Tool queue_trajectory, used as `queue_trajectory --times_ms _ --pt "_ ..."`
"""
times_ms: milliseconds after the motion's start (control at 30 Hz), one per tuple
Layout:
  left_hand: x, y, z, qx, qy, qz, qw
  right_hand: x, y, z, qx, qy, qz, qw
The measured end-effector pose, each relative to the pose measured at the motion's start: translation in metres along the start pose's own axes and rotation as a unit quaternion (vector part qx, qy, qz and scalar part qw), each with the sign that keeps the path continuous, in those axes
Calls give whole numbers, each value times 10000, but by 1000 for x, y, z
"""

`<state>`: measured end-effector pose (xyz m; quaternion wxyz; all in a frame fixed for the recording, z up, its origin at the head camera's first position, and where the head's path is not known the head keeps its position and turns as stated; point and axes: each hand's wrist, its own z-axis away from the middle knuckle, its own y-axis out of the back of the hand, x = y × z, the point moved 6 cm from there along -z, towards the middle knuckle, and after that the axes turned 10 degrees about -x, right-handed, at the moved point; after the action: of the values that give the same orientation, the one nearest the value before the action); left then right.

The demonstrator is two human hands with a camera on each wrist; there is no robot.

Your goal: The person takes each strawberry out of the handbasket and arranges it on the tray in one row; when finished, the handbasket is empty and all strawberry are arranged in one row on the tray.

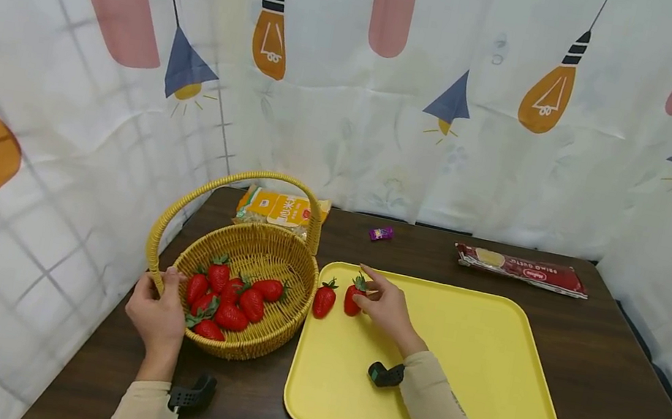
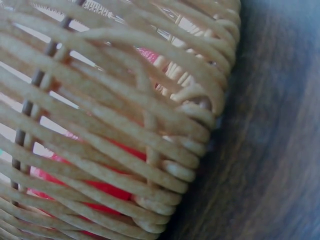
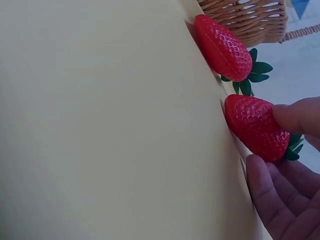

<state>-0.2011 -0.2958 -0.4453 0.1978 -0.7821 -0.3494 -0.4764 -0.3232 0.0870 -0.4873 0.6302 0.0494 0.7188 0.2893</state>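
Observation:
On the left stands a yellow wicker basket (image 1: 283, 327) with a tall handle and several red strawberries (image 1: 231, 316) in it. My left hand (image 1: 158, 313) grips the basket where its handle meets the rim. The left wrist view shows only the woven side, with red behind the gaps. On the yellow tray (image 1: 450, 362), my right hand (image 1: 389, 311) pinches a strawberry (image 3: 255, 125) between thumb and fingers near its leafy end. A second strawberry (image 1: 324, 300) lies just left of it, by the tray's edge and close to the basket.
Behind the basket lies a yellow snack packet (image 1: 282, 209). A small purple wrapped sweet (image 1: 381, 233) is at the back middle of the dark table (image 1: 613, 389). Farther right is a long red packet (image 1: 522, 269). A patterned curtain (image 1: 349, 130) hangs behind.

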Motion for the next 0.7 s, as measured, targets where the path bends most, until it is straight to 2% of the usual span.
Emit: queue_trajectory --times_ms 167,400,533,600,700 --pt "1 0 1 -43 -42 -20 10000 -1 -1 1 -115 84 11 9999" --pt "2 0 1 -65 -18 -69 10000 -4 -6 3 -534 107 215 9983" --pt "0 -1 0 -95 42 -123 9999 -6 -7 4 -568 116 269 9980" --pt "2 -1 0 -100 59 -139 9998 -6 -7 4 -556 127 292 9979" --pt "14 -2 3 -113 39 -102 9999 -7 -8 4 -611 169 274 9976"
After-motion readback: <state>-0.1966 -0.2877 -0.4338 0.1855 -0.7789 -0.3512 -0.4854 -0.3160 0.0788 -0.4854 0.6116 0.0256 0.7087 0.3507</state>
